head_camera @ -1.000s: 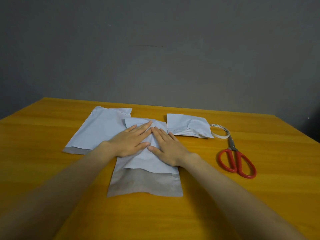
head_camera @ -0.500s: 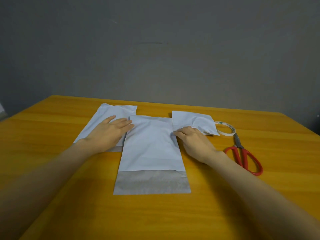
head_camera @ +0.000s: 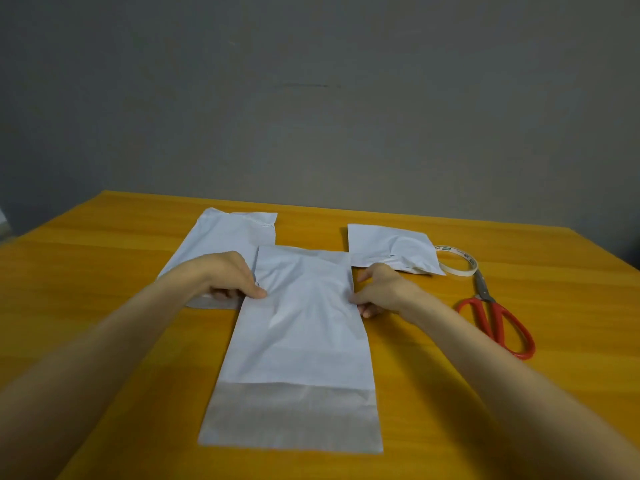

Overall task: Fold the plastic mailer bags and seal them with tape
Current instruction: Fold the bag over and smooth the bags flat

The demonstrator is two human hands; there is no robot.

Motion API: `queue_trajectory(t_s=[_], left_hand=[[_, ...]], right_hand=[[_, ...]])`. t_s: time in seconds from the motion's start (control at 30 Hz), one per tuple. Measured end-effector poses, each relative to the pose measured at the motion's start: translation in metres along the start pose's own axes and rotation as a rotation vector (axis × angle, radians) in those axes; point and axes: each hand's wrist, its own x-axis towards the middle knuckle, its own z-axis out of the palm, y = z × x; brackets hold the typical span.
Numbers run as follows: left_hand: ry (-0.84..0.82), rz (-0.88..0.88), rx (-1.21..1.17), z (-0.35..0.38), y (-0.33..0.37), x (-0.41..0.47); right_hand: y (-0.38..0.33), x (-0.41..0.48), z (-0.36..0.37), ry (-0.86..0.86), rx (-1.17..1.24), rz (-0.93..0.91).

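A white plastic mailer bag (head_camera: 301,341) lies flat in the middle of the table, its grey flap end toward me. My left hand (head_camera: 228,275) pinches the bag's left edge, thumb on top. My right hand (head_camera: 377,291) pinches the right edge the same way. A second flat mailer bag (head_camera: 225,237) lies behind and to the left, partly under my left hand. A folded mailer bag (head_camera: 388,247) sits at the back right. A roll of tape (head_camera: 457,259) lies just right of the folded bag.
Red-handled scissors (head_camera: 495,317) lie on the right, blades pointing toward the tape roll. The orange wooden table (head_camera: 104,323) ends at a grey wall behind.
Both hands moved from pressing flat on the bag's middle outward to its side edges and now pinch those edges. The middle bag has been spread flat.
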Motion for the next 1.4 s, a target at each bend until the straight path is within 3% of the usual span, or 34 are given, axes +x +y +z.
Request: queue_trajectory(t_s=[0.07,0.13,0.33,0.47,0.67,0.77,0.87,1.07,1.4], left_hand=[[-0.182,-0.049,0.061,-0.010,-0.002,-0.010],[-0.186,-0.077,0.147,-0.013,-0.003,-0.013],[0.306,0.007,-0.211,0.005,0.010,0.019],[0.396,0.059,-0.279,0.014,0.023,0.036],[0.503,0.130,-0.342,0.023,0.025,0.045],[0.451,0.124,-0.420,0.023,0.026,0.042],[0.278,0.039,-0.484,0.010,0.021,0.031],[0.064,-0.058,-0.390,-0.002,0.010,0.009],[0.250,-0.044,-0.562,0.020,0.016,0.002]], right_hand=[[-0.001,-0.012,-0.008,-0.197,0.000,0.058],[0.000,-0.016,-0.013,-0.283,-0.043,0.076],[-0.008,0.018,-0.007,0.148,0.060,0.098],[-0.015,0.039,0.004,0.282,0.058,0.099],[-0.003,0.048,0.007,0.477,-0.069,-0.088],[-0.003,0.045,0.004,0.469,0.064,-0.077],[-0.003,0.025,-0.005,0.276,0.324,0.055],[0.008,-0.003,-0.010,0.006,0.215,0.136],[0.012,-0.007,-0.004,0.195,0.226,-0.002]])
